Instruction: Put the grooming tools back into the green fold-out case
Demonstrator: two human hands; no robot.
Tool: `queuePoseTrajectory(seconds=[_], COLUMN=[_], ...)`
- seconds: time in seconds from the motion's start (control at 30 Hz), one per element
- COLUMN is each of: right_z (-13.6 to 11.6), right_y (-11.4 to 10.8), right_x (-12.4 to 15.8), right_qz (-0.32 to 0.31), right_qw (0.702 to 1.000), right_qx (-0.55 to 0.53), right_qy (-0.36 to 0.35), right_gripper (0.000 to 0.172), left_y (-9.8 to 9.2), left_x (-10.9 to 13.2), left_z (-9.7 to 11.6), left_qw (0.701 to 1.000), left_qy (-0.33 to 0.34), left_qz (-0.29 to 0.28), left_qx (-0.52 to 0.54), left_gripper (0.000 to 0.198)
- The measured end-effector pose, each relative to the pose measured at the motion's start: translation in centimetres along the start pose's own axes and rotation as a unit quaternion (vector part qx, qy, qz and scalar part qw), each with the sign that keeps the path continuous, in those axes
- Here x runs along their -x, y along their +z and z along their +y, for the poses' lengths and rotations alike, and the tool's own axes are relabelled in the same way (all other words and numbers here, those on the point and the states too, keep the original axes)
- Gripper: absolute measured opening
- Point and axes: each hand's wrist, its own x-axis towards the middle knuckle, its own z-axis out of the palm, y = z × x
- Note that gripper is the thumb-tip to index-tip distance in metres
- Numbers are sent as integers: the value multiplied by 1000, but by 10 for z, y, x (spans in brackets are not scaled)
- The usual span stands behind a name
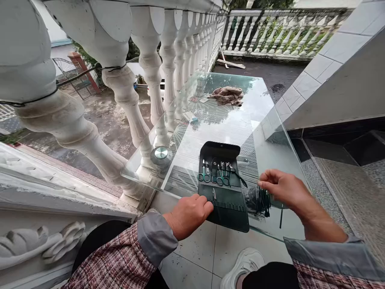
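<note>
An open black manicure-kit case (pixel 224 188) lies on the glass table (pixel 270 136), with several green-handled tools strapped in a row inside. My left hand (pixel 188 214) is curled, fingers closed against the case's lower left edge. My right hand (pixel 284 188) hovers to the right of the case, thumb and fingers pinched together on a thin item too small to name. A small metal tool (pixel 213 194) lies loose in the case's lower half.
A white stone balustrade (pixel 150 68) runs along the left. A round metal fitting (pixel 161 153), a small box (pixel 190 117) and a crumpled cloth (pixel 227 95) sit on the table. A grey wall (pixel 339 76) rises at right. My shoe (pixel 243 261) is below.
</note>
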Motion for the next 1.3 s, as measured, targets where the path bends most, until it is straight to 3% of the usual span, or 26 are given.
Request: queuePoseTrajectory(seconds=[0.1, 0.17, 0.3, 0.37, 0.5, 0.83, 0.97, 1.1, 1.3], right_z=[-6, -20, -55, -67, -80, -89, -87, -86, -66], right_y=[7, 14, 37, 49, 65, 76, 79, 76, 37], right_x=[9, 18, 33, 36, 33, 28, 26, 18, 0], right_qz=[16, 18, -114, -154, -172, -183, -160, -97, 23], right_qw=[993, 994, 983, 977, 972, 974, 980, 992, 994], right_qx=[117, 96, 9, 39, 100, 97, 69, 14, -107], right_qy=[-15, -58, -142, -143, -123, -93, -100, -80, -23], right_gripper=[10, 14, 23, 29, 35, 28, 31, 32, 36], left_y=[0, 1, 3, 3, 3, 1, 2, 2, 1], left_x=[0, 1, 0, 0, 0, 0, 0, 0, 0], left_z=[0, 1, 1, 1, 2, 2, 3, 2, 0], left_qw=[1000, 1000, 1000, 1000, 1000, 1000, 1000, 1000, 1000], left_qy=[2, 2, 3, 4, 10, 11, -1, -8, -4], left_qz=[4, 10, 16, 14, 4, -15, -22, -21, -20], left_qx=[-3, -6, -9, -13, -18, -11, -2, -2, 8], left_gripper=[13, 14, 15, 16, 16, 14, 14, 15, 12])
